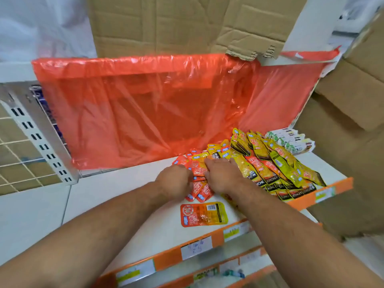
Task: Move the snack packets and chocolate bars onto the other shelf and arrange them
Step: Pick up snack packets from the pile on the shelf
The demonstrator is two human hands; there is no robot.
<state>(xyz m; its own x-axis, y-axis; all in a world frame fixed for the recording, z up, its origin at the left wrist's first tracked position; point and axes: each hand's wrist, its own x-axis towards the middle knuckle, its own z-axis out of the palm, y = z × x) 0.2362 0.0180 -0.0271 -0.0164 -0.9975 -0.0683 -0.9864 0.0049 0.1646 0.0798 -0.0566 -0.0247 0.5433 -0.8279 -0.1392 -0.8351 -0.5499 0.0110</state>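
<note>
**Hands bracketing a heap of sachets on the shelf**

Your left hand (174, 181) meets the left edge of the heap of small red-orange foil sachets (199, 173) with its fingers curled downward. Whether they pinch a sachet or merely corral the heap is hidden. Your right hand (222, 175) lies flat on the heap's right side, fingers straight and slightly spread, pressing down. The heap sits mid-board on the white shelf (116, 179), just left of the overlapped rows of long yellow and red pouches (270, 163). One flat orange-and-yellow packet (203, 214) lies alone near the orange price strip (166, 260). A translucent red plastic sheet (145, 109) hangs behind.

Handling, as judged: the sachets look light, thin and glossy, so expect them to slide over one another and fan out under pressure. Squeeze the heap from both sides and lift it as a stack. Alternatively, pinch single sachets at their crimped end seals, where the film is likely stiffest. The contents seem soft, so avoid creasing the middles.
</note>
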